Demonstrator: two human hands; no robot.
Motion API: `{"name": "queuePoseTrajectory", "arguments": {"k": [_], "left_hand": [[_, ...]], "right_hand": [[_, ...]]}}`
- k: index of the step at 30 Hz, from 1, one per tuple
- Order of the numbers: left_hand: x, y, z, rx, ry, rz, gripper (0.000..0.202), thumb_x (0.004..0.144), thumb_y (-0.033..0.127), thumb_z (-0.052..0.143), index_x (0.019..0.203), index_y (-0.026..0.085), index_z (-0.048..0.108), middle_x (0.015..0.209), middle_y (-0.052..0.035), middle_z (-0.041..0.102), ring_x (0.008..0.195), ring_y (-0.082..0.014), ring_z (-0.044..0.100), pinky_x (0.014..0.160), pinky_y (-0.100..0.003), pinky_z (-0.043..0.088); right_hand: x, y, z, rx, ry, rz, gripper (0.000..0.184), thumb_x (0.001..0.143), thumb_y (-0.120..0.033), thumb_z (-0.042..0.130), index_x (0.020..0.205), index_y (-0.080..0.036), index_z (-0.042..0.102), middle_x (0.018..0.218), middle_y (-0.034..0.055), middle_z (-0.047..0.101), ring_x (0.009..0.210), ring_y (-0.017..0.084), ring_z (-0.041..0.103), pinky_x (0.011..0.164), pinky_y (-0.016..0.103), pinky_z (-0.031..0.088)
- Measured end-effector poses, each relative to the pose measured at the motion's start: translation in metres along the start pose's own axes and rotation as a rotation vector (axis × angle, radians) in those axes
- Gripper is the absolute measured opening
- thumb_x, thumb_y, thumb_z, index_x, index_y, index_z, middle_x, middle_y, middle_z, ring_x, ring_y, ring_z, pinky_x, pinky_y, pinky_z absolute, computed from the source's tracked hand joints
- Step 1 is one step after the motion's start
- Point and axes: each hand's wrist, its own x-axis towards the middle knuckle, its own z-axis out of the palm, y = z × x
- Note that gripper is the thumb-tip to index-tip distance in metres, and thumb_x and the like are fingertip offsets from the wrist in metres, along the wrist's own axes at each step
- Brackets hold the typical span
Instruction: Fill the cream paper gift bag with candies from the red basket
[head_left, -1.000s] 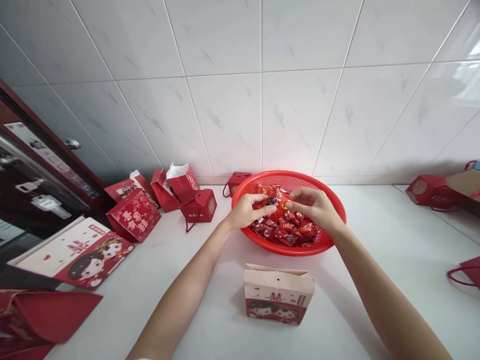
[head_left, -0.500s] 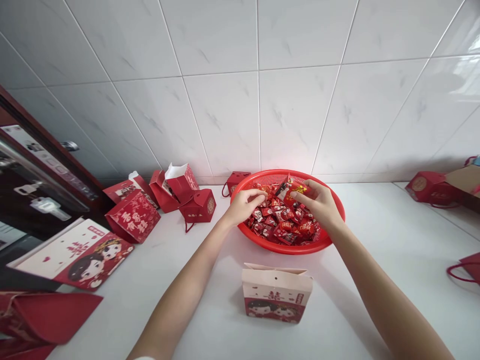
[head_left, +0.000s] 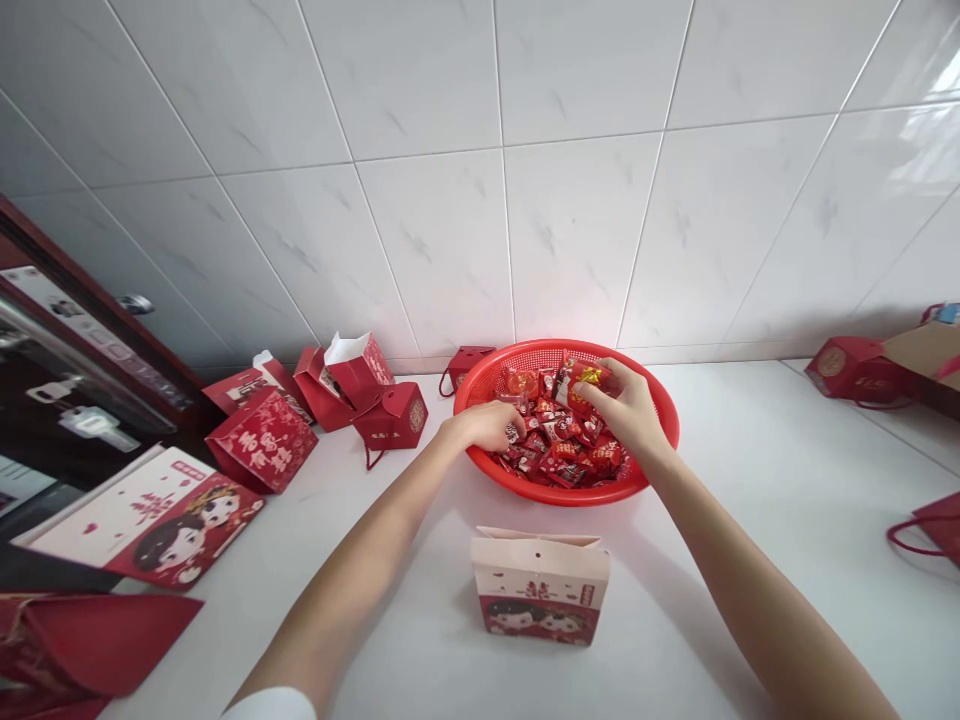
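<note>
A red plastic basket (head_left: 551,493) holds a heap of small red wrapped candies (head_left: 559,430). My left hand (head_left: 489,426) dips over the basket's left side, its fingers curled down around a red-and-white wrapped candy (head_left: 513,433); the fingertips are partly hidden. On the right side, my right hand (head_left: 624,398) pinches a larger red packet (head_left: 577,383) with gold and dark print above the heap. Closer to me, an upright cream-and-red gift box (head_left: 538,590) printed with two cartoon faces stands with its top flaps up.
Several red gift boxes (head_left: 394,415) and a larger cream-and-red box (head_left: 161,515) stand at the left. A dark cabinet (head_left: 90,340) with keys in its lock is beyond them. More red boxes (head_left: 851,368) sit at the right. A tiled wall (head_left: 577,240) rises behind the counter.
My left hand has gone lower into the candies and curled its fingers. My right hand still holds the packet, now slightly lower. The view has shifted a little.
</note>
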Motion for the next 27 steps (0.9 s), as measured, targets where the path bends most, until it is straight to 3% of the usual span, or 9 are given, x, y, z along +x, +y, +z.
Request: {"name": "queuePoseTrajectory", "arguments": {"k": [5, 9, 12, 18, 21, 24, 27], "left_hand": [[0.001, -0.003, 0.001, 0.0, -0.033, 0.061, 0.033, 0.056, 0.019, 0.079, 0.086, 0.031, 0.083, 0.095, -0.0006, 0.079, 0.089, -0.0238, 0.072, 0.076, -0.025, 0.052], [-0.004, -0.003, 0.001, -0.119, 0.113, 0.077, 0.016, 0.069, 0.031, 0.078, 0.084, 0.026, 0.08, 0.086, -0.002, 0.077, 0.088, -0.0248, 0.072, 0.076, -0.029, 0.051], [-0.006, -0.004, 0.002, -0.37, 0.241, 0.11, 0.023, 0.076, 0.039, 0.077, 0.09, 0.022, 0.076, 0.092, -0.0041, 0.077, 0.09, -0.0247, 0.072, 0.079, -0.031, 0.052], [-0.012, 0.0, 0.002, -0.796, 0.443, 0.155, 0.052, 0.067, 0.054, 0.086, 0.102, 0.016, 0.074, 0.085, -0.0031, 0.073, 0.08, -0.0211, 0.07, 0.076, -0.033, 0.056], [-0.016, 0.012, 0.001, -0.967, 0.469, 0.227, 0.051, 0.073, 0.056, 0.082, 0.106, 0.018, 0.074, 0.097, -0.0046, 0.076, 0.09, -0.022, 0.072, 0.087, -0.036, 0.057], [-0.018, 0.025, 0.003, -1.082, 0.45, 0.268, 0.051, 0.07, 0.053, 0.085, 0.108, 0.02, 0.075, 0.108, -0.0053, 0.077, 0.098, -0.0236, 0.072, 0.093, -0.039, 0.057], [-0.017, 0.032, 0.004, -1.15, 0.453, 0.218, 0.048, 0.061, 0.05, 0.09, 0.094, 0.018, 0.077, 0.1, -0.0056, 0.078, 0.094, -0.0245, 0.072, 0.09, -0.04, 0.057]], "right_hand": [[0.002, 0.0, 0.001, -0.011, 0.018, -0.018, 0.016, 0.077, -0.038, 0.063, 0.082, -0.024, 0.059, 0.081, 0.0025, 0.069, 0.078, 0.024, 0.065, 0.073, 0.036, 0.051], [0.001, -0.003, 0.002, -0.01, 0.035, 0.0, 0.015, 0.075, -0.038, 0.062, 0.078, -0.024, 0.056, 0.076, 0.0014, 0.066, 0.072, 0.022, 0.061, 0.068, 0.034, 0.048], [0.0, -0.005, 0.001, 0.019, 0.05, 0.071, 0.013, 0.073, -0.034, 0.06, 0.078, -0.025, 0.053, 0.07, -0.0009, 0.061, 0.064, 0.019, 0.055, 0.06, 0.032, 0.044], [0.0, -0.003, 0.001, 0.044, 0.013, 0.124, 0.013, 0.077, -0.034, 0.058, 0.08, -0.026, 0.048, 0.074, 0.0002, 0.062, 0.07, 0.021, 0.06, 0.06, 0.032, 0.048], [0.001, 0.001, 0.001, 0.042, -0.063, 0.16, 0.019, 0.08, -0.039, 0.062, 0.089, -0.027, 0.051, 0.076, 0.0002, 0.066, 0.071, 0.023, 0.065, 0.061, 0.034, 0.053], [0.001, 0.002, 0.001, 0.096, -0.157, 0.198, 0.034, 0.081, -0.043, 0.065, 0.109, -0.028, 0.053, 0.077, -0.0007, 0.068, 0.073, 0.025, 0.07, 0.067, 0.039, 0.058], [0.0, 0.002, 0.001, 0.121, -0.215, 0.219, 0.049, 0.081, -0.043, 0.067, 0.126, -0.027, 0.051, 0.081, 0.0003, 0.069, 0.075, 0.026, 0.072, 0.07, 0.041, 0.061]]}}
